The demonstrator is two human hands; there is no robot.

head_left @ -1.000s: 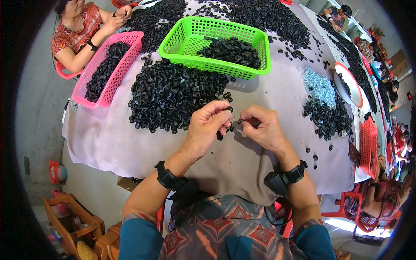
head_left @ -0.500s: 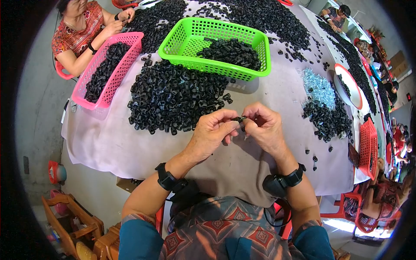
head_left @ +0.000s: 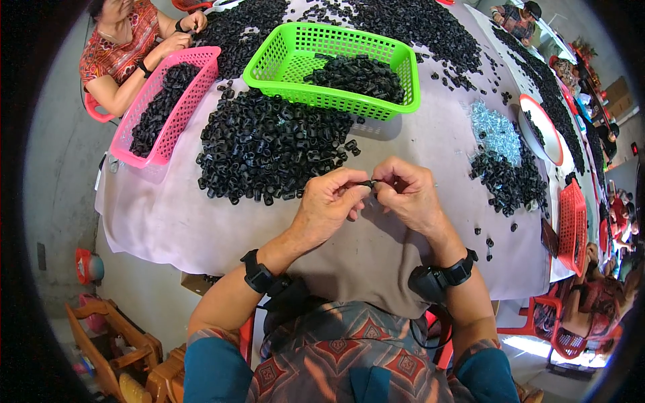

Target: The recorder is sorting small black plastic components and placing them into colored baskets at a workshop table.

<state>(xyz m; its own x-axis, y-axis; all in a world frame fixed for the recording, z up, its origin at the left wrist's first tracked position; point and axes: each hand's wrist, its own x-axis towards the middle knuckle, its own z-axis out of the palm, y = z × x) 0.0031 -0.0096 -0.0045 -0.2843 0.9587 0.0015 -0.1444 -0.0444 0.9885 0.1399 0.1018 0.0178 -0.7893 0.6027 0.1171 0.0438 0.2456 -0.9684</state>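
1. A person's two bare hands meet above a counter (head_left: 443, 161) spread with a pale, greyish-pink cloth, seen from the wearer's head looking down.
2. The left hand (head_left: 328, 201) has its thumb and index finger nearly closed, pinching one end of a small black part (head_left: 367, 183); its other fingers curl loosely beneath.
3. The right hand (head_left: 407, 193) comes in from the other side, thumb and index finger drawn narrowly together at the opposite end of the same part. Whether these fingers grip it or only touch it cannot be told, because they cover most of it.
4. The part is between the two sets of fingertips, raised in front of the wearer's body and to the near right of a broad heap of black plastic pieces (head_left: 269, 148).
5. Beyond that heap stands a bright green plastic basket (head_left: 329, 99), with more black pieces gathered toward its right side.
6. To the left, a long pink basket (head_left: 181, 117) also holds black pieces; a co-worker in a red patterned top (head_left: 127, 50) sits just past it.
7. To the right, pale blue shiny bits (head_left: 494, 127) lie touching a smaller black pile (head_left: 507, 178), near a white bowl with an orange-red rim (head_left: 552, 144).
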